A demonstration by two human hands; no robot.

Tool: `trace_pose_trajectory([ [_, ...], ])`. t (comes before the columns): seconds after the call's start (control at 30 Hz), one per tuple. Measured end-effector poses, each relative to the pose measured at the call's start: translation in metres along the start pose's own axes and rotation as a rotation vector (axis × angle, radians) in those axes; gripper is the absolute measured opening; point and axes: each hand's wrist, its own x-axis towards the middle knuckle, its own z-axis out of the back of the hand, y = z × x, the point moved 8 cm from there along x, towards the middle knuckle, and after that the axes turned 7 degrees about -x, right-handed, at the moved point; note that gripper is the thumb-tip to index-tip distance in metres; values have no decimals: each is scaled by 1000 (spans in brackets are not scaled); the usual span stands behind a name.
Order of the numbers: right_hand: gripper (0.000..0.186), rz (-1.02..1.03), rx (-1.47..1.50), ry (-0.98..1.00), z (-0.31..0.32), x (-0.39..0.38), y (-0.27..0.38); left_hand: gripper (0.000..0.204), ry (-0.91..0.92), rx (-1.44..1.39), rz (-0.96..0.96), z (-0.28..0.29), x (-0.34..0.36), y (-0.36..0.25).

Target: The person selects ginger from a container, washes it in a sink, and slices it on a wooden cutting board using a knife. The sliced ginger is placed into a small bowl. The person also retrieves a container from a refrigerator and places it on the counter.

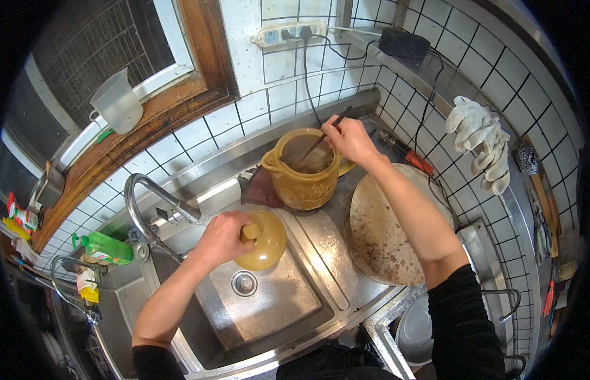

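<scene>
My left hand (224, 237) grips the knob of a yellow-brown ceramic lid (267, 244), which it holds above the sink (279, 316). With closed fingers, my right hand (352, 139) holds a pair of dark chopsticks (337, 120). Their lower ends reach into a yellow-brown ceramic pot (304, 192) with a spout and a side handle. Brown contents (307, 159) lie inside the pot, and the chopstick tips are lost among them. The pot stands upright on the metal counter behind the sink. A dark reddish cloth (260, 189) lies against its left side.
Right of the pot is a large round, stained board (390, 234). A curved faucet (140, 202) rises at the sink's left, near a green bottle (105, 247). A power strip (288, 33) is on the wall, its cord running down behind the pot. White gloves (479, 136) hang at right.
</scene>
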Motion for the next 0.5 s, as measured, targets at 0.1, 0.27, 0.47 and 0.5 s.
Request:
trace_pose_trajectory([
  [0.1,28,40,99,73,-11,0,-5,32,6,-11,-5,-6,2,0],
  [0.27,30,-33,-237,219,-11,-7,0,32,14,-23,26,-6,-6,8],
  [0.47,40,-74,-110,233,-25,-3,1,33,41,-32,62,-9,-5,12],
  [0.5,41,-93,-41,227,-32,0,-3,33,36,-26,52,-10,-5,13],
])
